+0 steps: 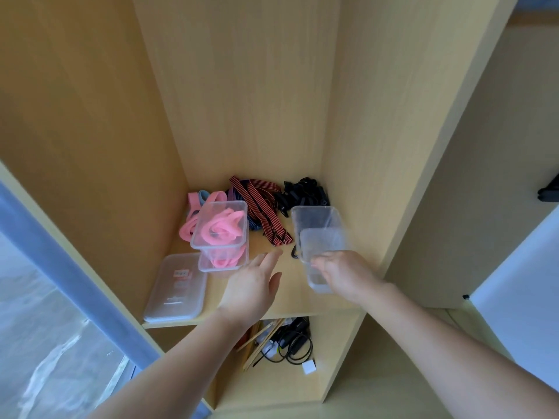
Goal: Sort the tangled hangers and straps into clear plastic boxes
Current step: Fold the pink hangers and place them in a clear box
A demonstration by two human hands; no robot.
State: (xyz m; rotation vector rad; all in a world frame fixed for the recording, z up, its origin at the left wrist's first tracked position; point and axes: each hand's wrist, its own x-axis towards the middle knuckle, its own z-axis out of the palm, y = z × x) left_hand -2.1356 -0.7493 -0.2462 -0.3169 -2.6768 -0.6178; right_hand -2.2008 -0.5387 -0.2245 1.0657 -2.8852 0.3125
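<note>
On a wooden shelf (290,300) stands a clear plastic box (222,234) filled with pink straps. More pink straps (189,225) lie behind and left of it. Red-and-black striped straps (260,204) and a pile of black hangers or clips (302,192) lie at the back. My right hand (341,273) grips the near edge of an empty clear box (323,246), tilted and blurred; another empty clear box (314,216) sits behind it. My left hand (254,282) hovers open, fingers straight, just right of the pink-strap box.
A clear lid with a label (177,288) lies flat at the shelf's front left. Wooden walls close in the shelf on three sides. On the shelf below lie black cables, a white charger (295,346) and wooden sticks (260,337).
</note>
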